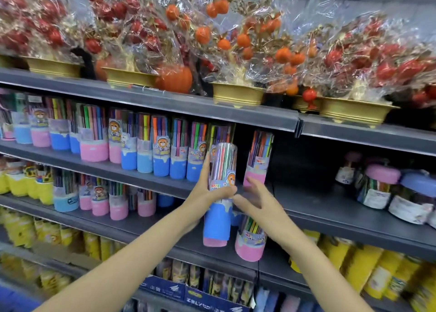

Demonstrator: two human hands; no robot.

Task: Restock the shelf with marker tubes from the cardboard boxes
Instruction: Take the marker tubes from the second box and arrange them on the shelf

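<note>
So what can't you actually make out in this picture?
- Cardboard boxes: none in the head view, outside the frame.
- Held marker tube: its middle is covered by the left hand.
- Tube labels: small print blurred.
- Jars at right: contents blurred, in shadow.
- Shelf gap: its back lies in shadow.
</note>
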